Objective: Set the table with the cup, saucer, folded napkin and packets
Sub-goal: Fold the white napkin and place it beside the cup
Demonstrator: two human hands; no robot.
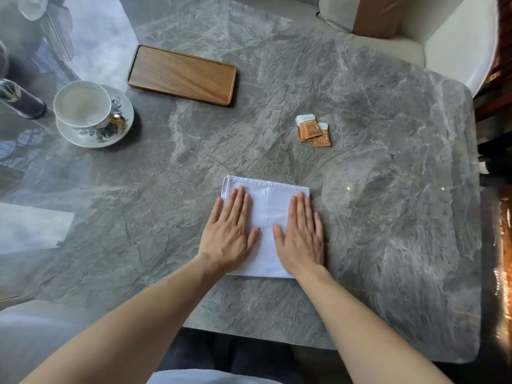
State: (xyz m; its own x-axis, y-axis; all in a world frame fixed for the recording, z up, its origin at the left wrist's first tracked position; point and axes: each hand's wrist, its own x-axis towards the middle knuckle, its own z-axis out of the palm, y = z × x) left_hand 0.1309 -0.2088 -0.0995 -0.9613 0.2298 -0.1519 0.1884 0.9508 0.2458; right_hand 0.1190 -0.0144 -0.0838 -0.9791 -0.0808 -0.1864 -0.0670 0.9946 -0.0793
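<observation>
Napkin (267, 214), long axis running away from the person, is pressed flat under both open palms: left hand (230, 234), right hand (302, 239).

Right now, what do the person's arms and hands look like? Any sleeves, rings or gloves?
Both forearms are bare, with no sleeves in view. The left hand and right hand wear no gloves, and no rings, watch or bracelets show. The fingernails look short and unpainted.

I see a brown wooden tray (182, 75) lying flat on the grey stone table (388, 217), with nothing on it. A dark bottle (20, 99) (only partly in view) stands far left.
</observation>
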